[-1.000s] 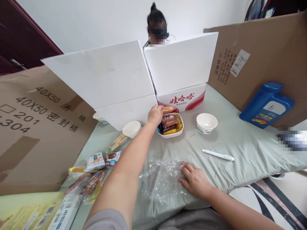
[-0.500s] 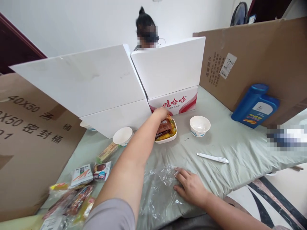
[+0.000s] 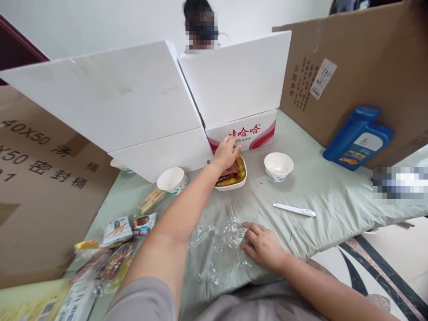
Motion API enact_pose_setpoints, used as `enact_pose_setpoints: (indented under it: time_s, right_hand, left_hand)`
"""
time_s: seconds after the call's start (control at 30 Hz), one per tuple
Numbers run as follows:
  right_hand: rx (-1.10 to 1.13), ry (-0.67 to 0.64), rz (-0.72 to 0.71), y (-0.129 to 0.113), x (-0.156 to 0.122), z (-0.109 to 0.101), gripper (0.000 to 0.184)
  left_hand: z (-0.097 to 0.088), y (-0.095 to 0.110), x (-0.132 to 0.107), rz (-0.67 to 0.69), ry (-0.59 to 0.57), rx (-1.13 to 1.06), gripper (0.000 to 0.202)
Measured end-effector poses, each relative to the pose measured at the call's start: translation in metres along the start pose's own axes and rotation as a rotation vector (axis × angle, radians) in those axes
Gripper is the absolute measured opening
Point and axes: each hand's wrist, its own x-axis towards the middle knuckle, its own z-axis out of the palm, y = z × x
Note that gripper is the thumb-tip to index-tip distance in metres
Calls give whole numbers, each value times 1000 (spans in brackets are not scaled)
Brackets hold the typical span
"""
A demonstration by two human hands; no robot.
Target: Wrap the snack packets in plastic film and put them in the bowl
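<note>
My left hand [image 3: 228, 151] is over the far side of a white container [image 3: 233, 186], its fingers bent and apart, nothing visible in them. Inside lie a brown packet [image 3: 232, 170] and several yellowish packaged foods [image 3: 240, 168]; my wrist covers the left part. Nearer to me, my right hand [image 3: 265, 247] rests palm down on the cloth-covered table, fingers apart. Its fingertips touch the edge of a crumpled clear plastic wrapper [image 3: 230, 234]. Right of the container stands a white paper bowl [image 3: 278, 166]; left of it, another white paper bowl [image 3: 173, 180].
A white utility knife [image 3: 294, 210] lies at the right. White boxes [image 3: 234, 89] form a wall at the back, a person behind them. Cardboard cartons [image 3: 36, 187] flank the table. A blue bottle [image 3: 359, 138] stands right, snack packets [image 3: 117, 231] lie left.
My left hand has lifted out of the container, its fingers now spread above the far rim. My right hand stays by the wrapper. The view has tilted down slightly.
</note>
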Motion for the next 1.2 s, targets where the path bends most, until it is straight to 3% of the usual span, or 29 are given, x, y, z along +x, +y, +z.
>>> enact_pose_setpoints:
  time_s: [0.03, 0.1, 0.2, 0.27, 0.3, 0.37, 0.47, 0.6, 0.67, 0.73, 0.87, 0.97, 1.07, 1.13, 1.2]
  right_hand:
    - [-2, -3, 0, 1, -1, 0, 24]
    - [0, -10, 4, 1, -2, 1, 27]
    - [22, -20, 29, 1, -2, 3, 31]
    - [55, -36, 90, 0, 0, 0, 45]
    - [78, -44, 147, 0, 1, -3, 56]
    - [134, -62, 283, 2, 3, -13, 78]
    - [201, -80, 420, 11, 5, -33, 86]
    - [117, -25, 438, 19, 8, -55, 61]
    - [10, -37, 374, 14, 15, -58, 44]
    - [-104, -117, 281, 5, 24, -57, 37]
    - [-243, -313, 271, -8, 34, -51, 53]
    - [-205, -371, 363, -4, 28, -53, 71]
    - [-109, -352, 415, 7, 17, -64, 71]
    - [-50, -297, 415, 12, 9, -73, 61]
    - [-1, -221, 322, 15, 0, -79, 46]
  left_hand:
    - [-9, 11, -19, 45, 35, -52, 33]
    - [-26, 38, -66, 153, -12, -184, 26]
    - [-42, 73, -144, 310, -355, -432, 25]
    - [-40, 80, -191, 322, -591, -425, 21]
    - [-35, 77, -211, 265, -620, -341, 18]
    - [-21, 62, -244, 34, -529, -55, 16]
    - [-6, 32, -279, -259, -428, 206, 31]
    - [-9, 15, -296, -279, -371, 194, 31]
    - [-12, 18, -289, -261, -335, 208, 32]
    - [-10, 22, -275, -331, -335, 273, 40]
    - [-2, 15, -246, -634, -461, 435, 59]
    - [1, 5, -243, -709, -516, 474, 60]
    - [0, 3, -256, -559, -410, 472, 44]
    - [-3, 7, -270, -331, -303, 369, 29]
    - [-9, 14, -284, -116, -256, 185, 17]
